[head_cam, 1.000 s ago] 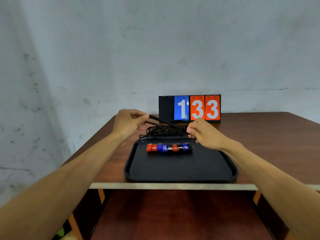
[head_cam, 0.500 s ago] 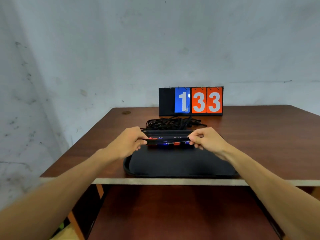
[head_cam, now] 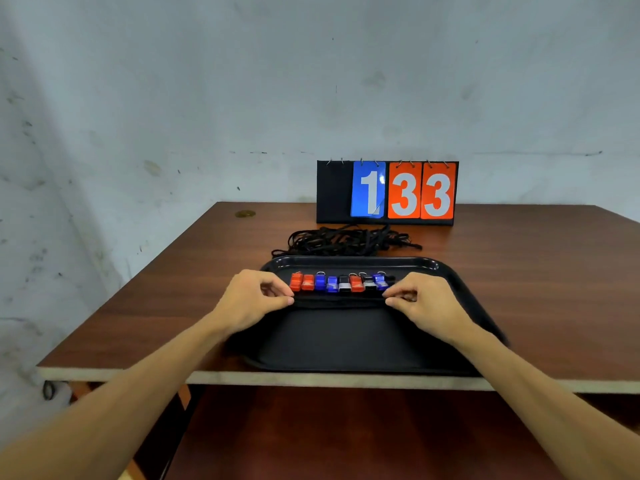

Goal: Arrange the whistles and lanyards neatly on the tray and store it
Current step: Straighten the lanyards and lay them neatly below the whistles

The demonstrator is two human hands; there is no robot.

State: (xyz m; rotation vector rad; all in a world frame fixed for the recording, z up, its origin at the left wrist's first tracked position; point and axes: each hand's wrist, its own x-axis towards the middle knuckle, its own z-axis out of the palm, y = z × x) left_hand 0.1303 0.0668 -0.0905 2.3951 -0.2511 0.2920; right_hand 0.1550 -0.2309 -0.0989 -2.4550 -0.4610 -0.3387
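Near the far left corner of the brown worktop (head_cam: pixel 519 278) a small round mark (head_cam: pixel 245 214) is showing on the wood; what it is cannot be made out. Coming in from the near left, the left hand (head_cam: pixel 254 299) is reaching over the left rim of a black tray (head_cam: pixel 346 344), which is sitting in the middle of the worktop with its near rim right at the near edge. This hand's thumb and forefinger are pinching one end of a black lanyard (head_cam: pixel 341 301), with the other fingers curling beside them. The lanyard is stretching straight across the tray from left to right, low over the tray floor; whether it is touching the floor cannot be told. Just beyond it, toward the far rim, the whistles (head_cam: pixel 341 284) are lying side by side in one tidy row, touching or almost touching: two red, two blue, one black and silver, one red, one black, one blue, with small metal rings pointing to the far edge. Behind the tray, a loose heap of lanyards (head_cam: pixel 346 241) is lying on the bare worktop, just beside the far rim. Beyond that heap, by the far edge, a score flip-board (head_cam: pixel 388 192) is standing upright, showing a blue 1 and two orange 3s. On the right, the right hand (head_cam: pixel 424 304) is pinching the lanyard's other end in the same way, its forearm crossing the tray's near right corner. The two hands are being held well apart, level with each other.
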